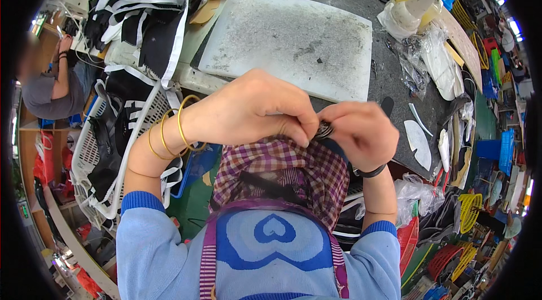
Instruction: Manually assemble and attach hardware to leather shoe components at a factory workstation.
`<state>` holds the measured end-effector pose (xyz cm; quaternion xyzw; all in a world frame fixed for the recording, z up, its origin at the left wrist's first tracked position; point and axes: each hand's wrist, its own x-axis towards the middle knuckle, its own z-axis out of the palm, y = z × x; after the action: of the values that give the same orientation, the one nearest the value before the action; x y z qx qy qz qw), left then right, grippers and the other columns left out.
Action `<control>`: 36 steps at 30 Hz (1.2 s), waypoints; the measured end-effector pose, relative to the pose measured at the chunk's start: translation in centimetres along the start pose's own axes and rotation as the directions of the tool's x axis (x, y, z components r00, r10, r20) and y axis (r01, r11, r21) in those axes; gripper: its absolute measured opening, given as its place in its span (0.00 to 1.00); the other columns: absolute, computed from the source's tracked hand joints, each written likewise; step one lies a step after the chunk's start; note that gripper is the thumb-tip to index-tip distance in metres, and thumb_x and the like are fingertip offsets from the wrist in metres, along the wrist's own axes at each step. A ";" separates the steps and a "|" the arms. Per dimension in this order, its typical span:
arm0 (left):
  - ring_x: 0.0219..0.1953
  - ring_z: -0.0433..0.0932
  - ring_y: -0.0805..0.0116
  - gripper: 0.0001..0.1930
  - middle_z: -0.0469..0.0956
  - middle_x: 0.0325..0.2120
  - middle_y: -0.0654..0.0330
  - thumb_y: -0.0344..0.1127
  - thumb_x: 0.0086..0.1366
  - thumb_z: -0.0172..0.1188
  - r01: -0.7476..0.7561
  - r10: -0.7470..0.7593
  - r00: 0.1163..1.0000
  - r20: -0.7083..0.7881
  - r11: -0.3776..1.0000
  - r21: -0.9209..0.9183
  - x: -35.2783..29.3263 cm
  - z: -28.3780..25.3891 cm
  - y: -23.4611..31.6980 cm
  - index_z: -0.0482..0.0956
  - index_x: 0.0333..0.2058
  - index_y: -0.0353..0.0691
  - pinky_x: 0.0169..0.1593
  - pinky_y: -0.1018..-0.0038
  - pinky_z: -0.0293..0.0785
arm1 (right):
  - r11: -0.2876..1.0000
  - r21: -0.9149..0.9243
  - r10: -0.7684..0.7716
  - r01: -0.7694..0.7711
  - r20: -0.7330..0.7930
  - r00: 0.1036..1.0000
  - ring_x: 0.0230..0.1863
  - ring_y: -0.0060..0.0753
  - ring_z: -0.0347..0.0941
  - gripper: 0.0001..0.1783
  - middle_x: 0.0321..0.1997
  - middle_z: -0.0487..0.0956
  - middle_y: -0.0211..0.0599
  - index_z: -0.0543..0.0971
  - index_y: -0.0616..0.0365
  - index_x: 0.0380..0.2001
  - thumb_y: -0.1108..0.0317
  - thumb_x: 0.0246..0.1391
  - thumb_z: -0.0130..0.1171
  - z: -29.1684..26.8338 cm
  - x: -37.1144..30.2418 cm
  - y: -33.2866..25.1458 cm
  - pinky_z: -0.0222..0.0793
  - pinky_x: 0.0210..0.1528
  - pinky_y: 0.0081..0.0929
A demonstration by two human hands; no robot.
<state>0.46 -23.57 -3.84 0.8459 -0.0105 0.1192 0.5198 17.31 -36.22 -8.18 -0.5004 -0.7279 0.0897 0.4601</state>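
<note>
My left hand point(262, 107) and my right hand point(361, 130) meet over my lap, just in front of the work table's near edge. Between them is a small dark, shiny, looped thing point(323, 130); its kind is too small to make out. The fingers of both hands are closed in a pinch around it, and the right hand is slightly blurred. Beyond the hands lies a worn, whitish cutting board point(288, 46) with dark smudges. A checked purple apron point(265, 156) covers my lap below.
Black pieces with white edging point(164, 29) are heaped at the back left, above a white basket point(141, 130) of black parts. A white pot point(403, 20) and clear plastic bags point(440, 63) stand at the right. Another person point(56, 88) sits far left.
</note>
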 end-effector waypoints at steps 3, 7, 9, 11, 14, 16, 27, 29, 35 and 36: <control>0.27 0.74 0.64 0.08 0.75 0.23 0.61 0.23 0.44 0.61 -0.029 0.072 0.986 -0.151 0.963 0.269 -0.5 0.7 -0.9 0.75 0.26 0.36 0.29 0.75 0.69 | 0.977 0.128 -0.145 0.170 -0.187 0.972 0.29 0.40 0.75 0.10 0.30 0.74 0.43 0.71 0.65 0.26 0.83 0.36 0.59 0.8 0.1 0.7 0.73 0.29 0.28; 0.28 0.74 0.64 0.09 0.75 0.26 0.61 0.24 0.44 0.61 -0.098 0.201 0.953 -0.228 0.913 0.397 -0.9 1.5 -0.9 0.75 0.28 0.37 0.29 0.75 0.70 | 0.949 0.040 -0.306 0.313 -0.127 0.944 0.28 0.40 0.75 0.10 0.30 0.74 0.43 0.71 0.64 0.26 0.83 0.35 0.58 0.6 0.4 1.1 0.73 0.28 0.28; 0.28 0.74 0.65 0.09 0.75 0.27 0.60 0.25 0.45 0.61 -0.103 0.207 0.958 -0.197 0.894 0.437 -1.0 1.7 -0.9 0.75 0.29 0.39 0.29 0.75 0.71 | 0.940 -0.032 -0.340 0.339 -0.089 0.936 0.28 0.40 0.75 0.10 0.29 0.74 0.43 0.71 0.64 0.24 0.83 0.34 0.57 0.5 0.3 1.0 0.73 0.27 0.27; 0.28 0.75 0.65 0.09 0.75 0.27 0.60 0.26 0.45 0.62 -0.104 0.213 0.959 -0.185 0.876 0.471 -0.9 1.8 -0.8 0.76 0.29 0.39 0.29 0.76 0.71 | 0.943 -0.042 -0.332 0.329 -0.083 0.940 0.28 0.40 0.75 0.10 0.29 0.75 0.43 0.71 0.64 0.24 0.83 0.34 0.57 0.4 0.3 1.0 0.73 0.27 0.27; 0.28 0.75 0.65 0.09 0.76 0.28 0.60 0.27 0.45 0.62 -0.109 0.225 0.962 -0.154 0.835 0.539 -0.8 1.8 -1.0 0.76 0.29 0.40 0.29 0.76 0.72 | 0.931 -0.071 -0.362 0.357 -0.071 0.929 0.28 0.38 0.74 0.11 0.30 0.74 0.41 0.71 0.63 0.26 0.79 0.32 0.57 0.4 0.3 1.6 0.72 0.26 0.26; 0.28 0.75 0.65 0.09 0.76 0.28 0.60 0.28 0.45 0.62 -0.113 0.232 0.963 -0.139 0.812 0.572 -0.9 1.6 -1.2 0.76 0.28 0.40 0.29 0.76 0.72 | 0.914 -0.088 -0.402 0.396 -0.062 0.914 0.28 0.37 0.73 0.12 0.31 0.74 0.39 0.71 0.62 0.27 0.75 0.32 0.56 0.6 0.5 1.9 0.71 0.24 0.26; 0.25 0.72 0.57 0.04 0.71 0.20 0.57 0.27 0.46 0.56 -0.013 0.132 0.971 -0.200 0.863 0.506 -1.2 2.3 -0.4 0.71 0.24 0.37 0.29 0.68 0.70 | 0.897 -0.076 -0.429 0.435 0.083 0.899 0.27 0.36 0.73 0.11 0.27 0.73 0.39 0.71 0.64 0.24 0.74 0.31 0.56 -0.1 1.7 0.8 0.71 0.25 0.26; 0.26 0.73 0.56 0.06 0.73 0.22 0.57 0.26 0.47 0.55 0.037 0.047 0.979 -0.198 0.917 0.398 -1.2 1.9 0.4 0.72 0.27 0.36 0.31 0.68 0.70 | 0.905 -0.069 -0.416 0.421 0.074 0.906 0.27 0.36 0.73 0.10 0.27 0.74 0.39 0.72 0.63 0.25 0.75 0.32 0.56 0.1 1.3 0.8 0.70 0.25 0.25; 0.29 0.76 0.65 0.10 0.76 0.28 0.60 0.27 0.45 0.63 -0.133 0.143 0.989 -0.045 0.975 0.180 -1.4 -0.3 0.7 0.77 0.29 0.37 0.31 0.76 0.72 | 0.958 0.280 -0.030 0.055 -0.092 0.995 0.27 0.33 0.74 0.15 0.27 0.76 0.37 0.77 0.59 0.27 0.83 0.30 0.61 1.0 0.9 -1.0 0.70 0.26 0.23; 0.30 0.76 0.64 0.09 0.76 0.28 0.59 0.29 0.47 0.63 -0.091 0.095 0.994 -0.057 0.994 0.061 -1.4 -0.5 0.4 0.76 0.29 0.38 0.32 0.76 0.72 | 0.951 0.308 0.011 0.015 -0.083 0.997 0.27 0.31 0.74 0.10 0.26 0.75 0.38 0.76 0.60 0.27 0.82 0.36 0.61 1.1 1.1 -1.2 0.70 0.27 0.21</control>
<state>-1.04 -23.51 -3.56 0.8553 -0.0310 0.1686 0.4889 15.58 -35.52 -7.45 -0.4251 -0.6856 0.1808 0.5626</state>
